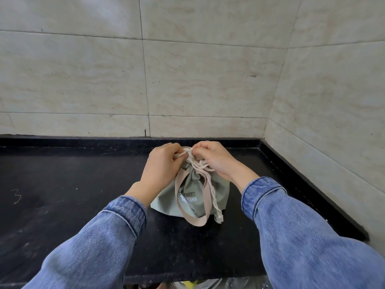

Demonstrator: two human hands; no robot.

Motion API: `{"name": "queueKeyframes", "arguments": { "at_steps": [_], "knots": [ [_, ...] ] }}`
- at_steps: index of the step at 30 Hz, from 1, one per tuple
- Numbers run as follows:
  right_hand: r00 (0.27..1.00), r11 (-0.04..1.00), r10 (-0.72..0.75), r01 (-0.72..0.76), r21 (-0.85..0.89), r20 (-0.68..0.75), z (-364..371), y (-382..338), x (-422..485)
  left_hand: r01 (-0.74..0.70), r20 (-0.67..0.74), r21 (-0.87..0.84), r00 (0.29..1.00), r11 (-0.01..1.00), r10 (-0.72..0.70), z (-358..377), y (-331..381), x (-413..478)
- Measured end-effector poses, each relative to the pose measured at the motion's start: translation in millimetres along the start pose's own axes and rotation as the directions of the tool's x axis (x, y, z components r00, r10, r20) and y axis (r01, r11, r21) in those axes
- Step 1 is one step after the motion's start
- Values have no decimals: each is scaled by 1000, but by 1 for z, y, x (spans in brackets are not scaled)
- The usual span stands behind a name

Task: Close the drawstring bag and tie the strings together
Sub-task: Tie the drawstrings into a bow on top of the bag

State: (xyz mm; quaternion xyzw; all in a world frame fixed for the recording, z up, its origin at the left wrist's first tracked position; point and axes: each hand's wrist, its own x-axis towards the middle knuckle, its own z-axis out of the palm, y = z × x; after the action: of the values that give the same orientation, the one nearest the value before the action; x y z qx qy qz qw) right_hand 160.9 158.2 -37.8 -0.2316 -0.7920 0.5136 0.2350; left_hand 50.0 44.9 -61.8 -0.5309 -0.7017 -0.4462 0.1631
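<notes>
Both hands, left and right, pinched the strings above the bag to tie them.

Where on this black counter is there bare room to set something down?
Left of the drawstring bag, the black counter is bare out to the chalk mark. A narrower strip lies between bag and right wall. Crowded: the bag's top, where left hand and right hand work the strings.

green bag upright, cinched | cream strings atop, ends dangling front
</notes>
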Motion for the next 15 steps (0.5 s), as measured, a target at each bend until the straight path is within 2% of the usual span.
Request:
{"name": "queueKeyframes", "arguments": {
  "at_steps": [2,3,4,5,6,7,8,9,10,11,12,13,14,15],
  "knots": [
    [993,964,-119,108,-241,-29,2,-3,5,11,1,-19,1000,1000,-11,-1,-1,-1],
    [980,906,-200,175,-386,-24,2,-4,7,23,-3,-32,1000,999,-23,-1,-2,-1],
    [953,797,-302,254,-548,2,1,-5,8,38,-8,-50,999,998,-38,-2,-2,-1],
    [904,611,-422,336,-717,64,-2,-7,8,52,-12,-73,999,996,-53,-3,-3,-1],
    [831,340,-530,387,-857,165,-6,-10,7,58,-11,-95,998,994,-59,-4,-3,0],
    [752,47,-594,388,-921,286,-10,-12,8,53,-6,-112,999,992,-54,-5,-3,0],
    [688,-165,-613,368,-915,387,-15,-15,9,45,2,-122,999,991,-45,-6,-2,0],
    [653,-260,-619,352,-899,435,-18,-17,11,42,10,-129,999,991,-41,-6,0,0],
    [659,-228,-617,375,-899,431,-19,-19,11,48,16,-136,999,990,-46,-6,0,1],
    [690,-49,-623,435,-899,368,-18,-19,11,63,18,-144,998,988,-61,-6,1,1],
    [764,259,-596,474,-842,247,-16,-21,10,85,22,-149,996,985,-83,-5,0,1],
    [859,570,-496,431,-700,125,-14,-19,9,111,28,-154,994,982,-108,-5,-1,1],
    [923,776,-383,341,-531,35,-11,-17,8,136,42,-160,991,978,-131,-5,-3,1],
    [952,882,-306,271,-386,-31,-7,-15,7,158,58,-172,987,972,-150,-5,-4,0]
  ]
}}
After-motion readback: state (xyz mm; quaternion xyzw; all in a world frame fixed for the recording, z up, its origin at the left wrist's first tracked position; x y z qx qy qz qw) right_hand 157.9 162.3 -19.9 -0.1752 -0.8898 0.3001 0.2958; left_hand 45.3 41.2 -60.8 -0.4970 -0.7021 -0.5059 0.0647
